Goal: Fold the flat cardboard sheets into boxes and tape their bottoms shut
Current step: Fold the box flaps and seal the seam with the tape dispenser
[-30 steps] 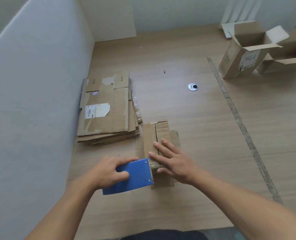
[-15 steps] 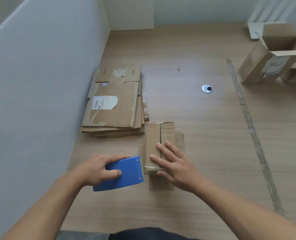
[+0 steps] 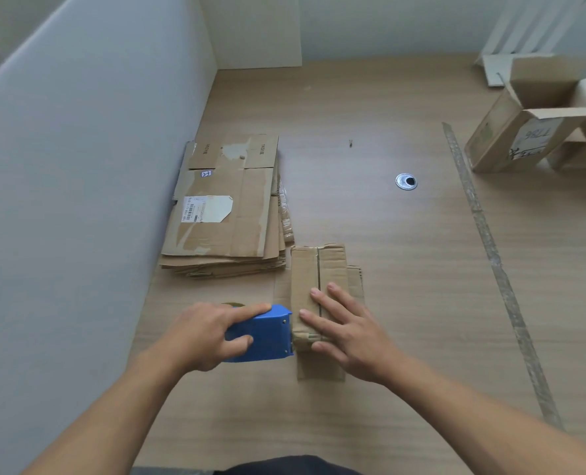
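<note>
A small folded cardboard box (image 3: 315,269) stands on the wooden table with its two bottom flaps meeting at a centre seam. My right hand (image 3: 346,327) lies flat on the near end of those flaps, fingers spread and straight. My left hand (image 3: 206,334) grips a blue tape dispenser (image 3: 264,334), whose front edge touches the box's near left side. A stack of flat cardboard sheets (image 3: 226,207) lies to the left, against the grey partition.
The grey partition (image 3: 79,200) runs along the left side. Two open cardboard boxes (image 3: 524,132) sit at the far right. A round metal grommet (image 3: 406,181) is set in the tabletop, and a strip of old tape (image 3: 490,255) crosses the table on the right.
The dispenser in my left hand has stayed against the box's near left side. My right hand keeps pressing the flaps. My head has shifted, so the scene sits differently in view.
</note>
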A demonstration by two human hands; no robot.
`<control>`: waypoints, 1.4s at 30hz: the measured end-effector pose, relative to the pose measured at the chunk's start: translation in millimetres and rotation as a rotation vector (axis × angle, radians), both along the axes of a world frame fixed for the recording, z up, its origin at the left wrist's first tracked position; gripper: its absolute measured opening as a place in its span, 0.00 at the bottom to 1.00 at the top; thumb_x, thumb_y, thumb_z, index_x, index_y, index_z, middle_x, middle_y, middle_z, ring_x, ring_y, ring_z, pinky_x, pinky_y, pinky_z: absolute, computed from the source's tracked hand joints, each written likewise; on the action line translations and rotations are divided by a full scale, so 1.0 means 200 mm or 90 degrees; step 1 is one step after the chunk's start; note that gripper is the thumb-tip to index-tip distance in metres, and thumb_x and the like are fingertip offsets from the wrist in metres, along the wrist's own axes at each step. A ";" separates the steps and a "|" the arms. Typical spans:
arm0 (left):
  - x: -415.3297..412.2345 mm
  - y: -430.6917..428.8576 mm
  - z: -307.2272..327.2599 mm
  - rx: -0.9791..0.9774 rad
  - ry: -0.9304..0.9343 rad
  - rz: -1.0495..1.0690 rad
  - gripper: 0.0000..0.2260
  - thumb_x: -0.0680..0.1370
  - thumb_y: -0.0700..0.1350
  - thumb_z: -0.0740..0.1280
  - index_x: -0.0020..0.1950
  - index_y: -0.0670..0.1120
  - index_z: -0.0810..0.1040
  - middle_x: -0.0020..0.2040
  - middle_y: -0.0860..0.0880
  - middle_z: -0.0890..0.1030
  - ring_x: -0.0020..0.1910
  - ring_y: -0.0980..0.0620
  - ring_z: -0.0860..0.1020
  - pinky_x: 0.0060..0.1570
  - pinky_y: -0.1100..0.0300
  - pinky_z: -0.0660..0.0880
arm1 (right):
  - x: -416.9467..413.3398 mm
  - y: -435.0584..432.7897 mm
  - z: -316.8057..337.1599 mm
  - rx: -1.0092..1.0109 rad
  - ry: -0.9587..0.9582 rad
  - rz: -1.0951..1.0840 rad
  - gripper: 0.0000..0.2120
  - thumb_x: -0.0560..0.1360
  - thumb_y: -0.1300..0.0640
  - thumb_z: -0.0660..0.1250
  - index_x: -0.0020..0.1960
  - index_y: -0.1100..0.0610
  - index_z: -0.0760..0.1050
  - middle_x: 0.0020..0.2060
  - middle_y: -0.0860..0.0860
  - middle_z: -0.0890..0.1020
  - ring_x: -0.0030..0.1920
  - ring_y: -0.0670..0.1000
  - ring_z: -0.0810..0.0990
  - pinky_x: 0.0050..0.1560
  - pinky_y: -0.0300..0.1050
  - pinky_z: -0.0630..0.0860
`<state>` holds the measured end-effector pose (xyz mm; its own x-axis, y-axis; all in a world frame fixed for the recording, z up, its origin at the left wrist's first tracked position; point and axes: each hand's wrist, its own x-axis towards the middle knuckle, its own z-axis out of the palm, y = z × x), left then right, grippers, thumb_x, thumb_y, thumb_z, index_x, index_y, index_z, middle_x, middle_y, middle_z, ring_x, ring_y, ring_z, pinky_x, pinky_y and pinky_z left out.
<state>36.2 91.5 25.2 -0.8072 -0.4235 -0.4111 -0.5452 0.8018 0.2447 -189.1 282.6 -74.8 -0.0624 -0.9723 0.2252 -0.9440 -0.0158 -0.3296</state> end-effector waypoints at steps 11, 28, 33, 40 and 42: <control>0.12 -0.04 0.04 0.192 0.021 0.067 0.22 0.68 0.67 0.57 0.57 0.88 0.57 0.61 0.67 0.77 0.54 0.59 0.76 0.52 0.65 0.72 | -0.01 0.00 0.01 -0.005 0.024 -0.004 0.24 0.79 0.37 0.55 0.73 0.42 0.68 0.75 0.50 0.67 0.77 0.54 0.59 0.70 0.50 0.68; -0.04 0.01 -0.01 0.029 -0.049 0.115 0.26 0.75 0.58 0.63 0.73 0.71 0.63 0.61 0.56 0.80 0.55 0.51 0.76 0.53 0.55 0.75 | 0.00 0.00 0.02 0.022 0.002 -0.005 0.24 0.79 0.38 0.56 0.73 0.43 0.68 0.75 0.50 0.66 0.77 0.55 0.57 0.75 0.45 0.55; -0.12 0.07 -0.02 -0.114 -0.079 0.118 0.26 0.77 0.57 0.60 0.75 0.69 0.60 0.59 0.51 0.81 0.57 0.46 0.78 0.51 0.54 0.75 | 0.04 0.00 0.04 0.021 0.000 0.015 0.24 0.79 0.37 0.56 0.73 0.42 0.67 0.76 0.50 0.66 0.77 0.56 0.57 0.74 0.51 0.62; -0.08 0.09 -0.08 -0.082 -0.047 0.248 0.26 0.78 0.59 0.59 0.75 0.70 0.59 0.59 0.51 0.81 0.57 0.47 0.77 0.51 0.53 0.76 | 0.11 0.00 0.12 0.073 -0.012 -0.026 0.26 0.75 0.32 0.58 0.71 0.38 0.66 0.76 0.46 0.64 0.78 0.53 0.56 0.69 0.64 0.67; -0.06 0.09 -0.07 -0.065 -0.010 0.301 0.25 0.79 0.59 0.60 0.76 0.69 0.58 0.58 0.51 0.81 0.56 0.47 0.77 0.50 0.54 0.75 | 0.19 -0.03 0.19 0.090 0.014 -0.090 0.30 0.70 0.27 0.57 0.66 0.41 0.69 0.72 0.47 0.69 0.75 0.55 0.60 0.64 0.71 0.68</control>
<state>24.3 109.3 11.1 -0.5106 -0.7814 -0.3587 -0.8586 0.4850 0.1658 -151.5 276.0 -36.2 -0.1977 -0.9762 0.0893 -0.9404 0.1631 -0.2985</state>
